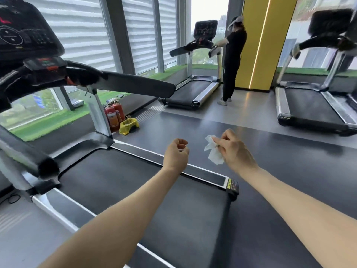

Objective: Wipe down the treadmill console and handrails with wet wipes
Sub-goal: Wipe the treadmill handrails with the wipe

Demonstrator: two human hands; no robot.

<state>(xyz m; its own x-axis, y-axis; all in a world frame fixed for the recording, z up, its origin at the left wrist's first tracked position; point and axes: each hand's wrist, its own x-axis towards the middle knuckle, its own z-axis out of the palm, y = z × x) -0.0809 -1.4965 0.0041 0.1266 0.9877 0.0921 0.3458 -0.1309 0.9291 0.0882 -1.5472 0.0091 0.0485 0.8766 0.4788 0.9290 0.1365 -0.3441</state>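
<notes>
Fingers point(222, 141) pinching crumpled white wet wipe point(213, 149), right hand point(234, 149)

Right hand point(234, 149) pinches a crumpled wet wipe point(213, 150) above the treadmill point(116, 178); left hand point(176, 154) hangs loosely curled, empty.
</notes>
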